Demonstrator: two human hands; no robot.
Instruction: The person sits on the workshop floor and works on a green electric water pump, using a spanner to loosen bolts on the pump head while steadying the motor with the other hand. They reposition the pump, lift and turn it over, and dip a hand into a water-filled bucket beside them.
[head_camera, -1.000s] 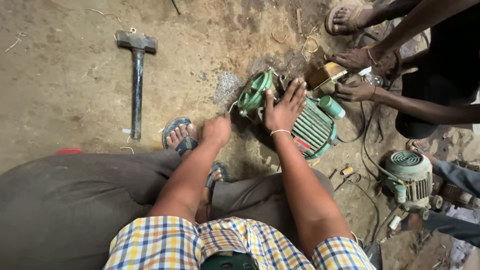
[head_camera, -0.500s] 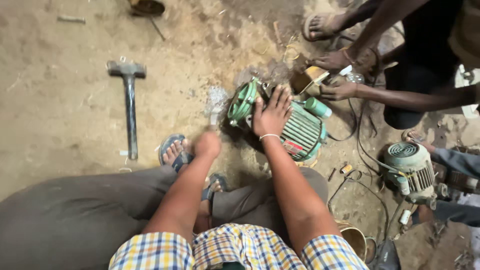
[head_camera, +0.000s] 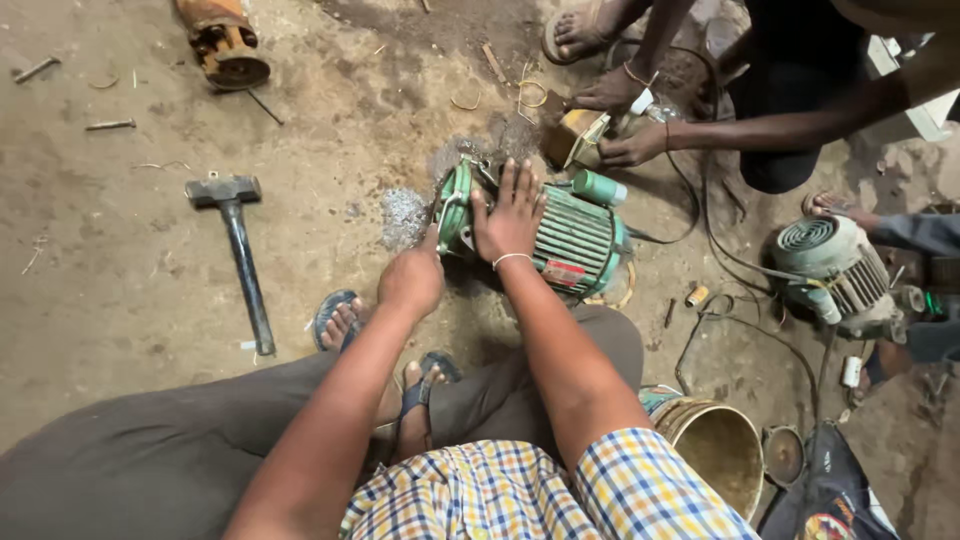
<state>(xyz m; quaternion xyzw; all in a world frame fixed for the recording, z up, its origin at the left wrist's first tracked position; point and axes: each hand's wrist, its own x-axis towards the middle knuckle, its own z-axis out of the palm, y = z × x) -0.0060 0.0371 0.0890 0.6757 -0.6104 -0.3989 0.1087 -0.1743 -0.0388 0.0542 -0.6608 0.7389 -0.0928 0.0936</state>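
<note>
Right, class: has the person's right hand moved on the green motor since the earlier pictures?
No. The right hand still lies flat on the green motor, just beside its end cover; only the camera view shifted.

Soft, even daylight falls on the dirt floor (head_camera: 120, 300), the right hand (head_camera: 510, 215) sharp and casting only a faint shadow beneath it, while the upper right beyond it dims and edges bend slightly.
</note>
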